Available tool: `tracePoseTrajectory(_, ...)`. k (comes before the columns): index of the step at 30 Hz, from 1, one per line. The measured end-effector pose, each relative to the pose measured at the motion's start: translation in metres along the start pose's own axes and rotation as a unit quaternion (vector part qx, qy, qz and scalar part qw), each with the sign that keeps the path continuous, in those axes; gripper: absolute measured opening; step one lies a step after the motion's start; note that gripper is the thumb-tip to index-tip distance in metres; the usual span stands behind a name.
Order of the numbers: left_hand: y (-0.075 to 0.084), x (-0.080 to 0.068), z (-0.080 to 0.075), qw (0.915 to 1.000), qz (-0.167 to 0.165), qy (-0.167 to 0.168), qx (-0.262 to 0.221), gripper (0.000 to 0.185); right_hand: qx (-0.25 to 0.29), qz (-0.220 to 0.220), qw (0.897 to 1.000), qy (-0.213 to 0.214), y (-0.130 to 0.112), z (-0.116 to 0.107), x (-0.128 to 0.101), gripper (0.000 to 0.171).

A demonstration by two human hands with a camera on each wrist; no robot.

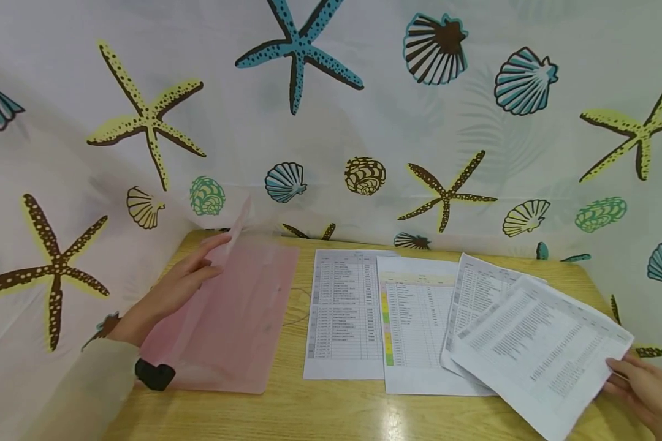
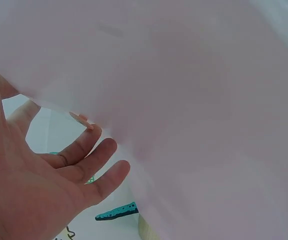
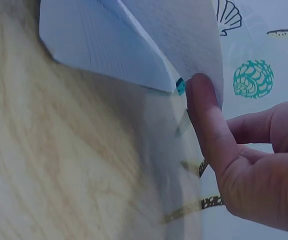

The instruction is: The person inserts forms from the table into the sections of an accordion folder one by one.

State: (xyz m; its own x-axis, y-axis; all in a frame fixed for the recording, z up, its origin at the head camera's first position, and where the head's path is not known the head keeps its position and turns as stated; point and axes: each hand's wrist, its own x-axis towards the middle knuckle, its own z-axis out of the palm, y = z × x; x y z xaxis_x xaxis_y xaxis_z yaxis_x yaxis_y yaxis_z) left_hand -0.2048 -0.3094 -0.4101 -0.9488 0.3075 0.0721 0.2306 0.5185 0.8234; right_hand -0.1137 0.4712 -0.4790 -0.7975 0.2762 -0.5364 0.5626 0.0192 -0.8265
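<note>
A pink translucent document folder (image 1: 243,318) lies at the left of the table with its cover raised. My left hand (image 1: 184,283) is at that cover, its loosely extended fingers touching the film. In the left wrist view the film (image 2: 199,115) fills most of the picture, with a small snap button (image 2: 80,120) at its edge beside the left hand (image 2: 49,170). On the right, a printed sheet (image 1: 546,349) is lifted at one corner; my right hand (image 1: 648,386) pinches it. The thumb of the right hand (image 3: 254,155) presses on the paper in the right wrist view.
Further printed sheets lie on the wooden table (image 1: 331,410): one with a plain table (image 1: 344,312), one with coloured cells (image 1: 419,331), and another (image 1: 474,282) partly under the lifted sheet. A patterned curtain (image 1: 342,122) surrounds the table's back and sides.
</note>
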Motion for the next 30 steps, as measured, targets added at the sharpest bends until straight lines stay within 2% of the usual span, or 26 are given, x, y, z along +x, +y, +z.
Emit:
tracePoseTrajectory(9,-0.001,0.002,0.005,0.9987,0.038,0.015,0.031,0.059,0.024,-0.048,0.997,-0.057,-0.016,0.025,0.002,0.071)
tracePoseTrajectory(14,-0.002,0.002,0.006,0.9985,0.037,0.018,0.037,0.058,0.052,-0.059,0.992,-0.099,-0.026,0.041,0.003,0.061)
tracePoseTrajectory(19,-0.001,0.002,0.006,0.9986,0.027,0.018,0.041,0.059,0.039,-0.059,0.993,-0.093,-0.036,0.063,0.001,0.071)
tracePoseTrajectory(30,0.001,0.001,0.005,0.9986,0.006,0.015,0.050,0.059,0.032,-0.086,0.991,-0.100,-0.053,0.119,0.003,0.069)
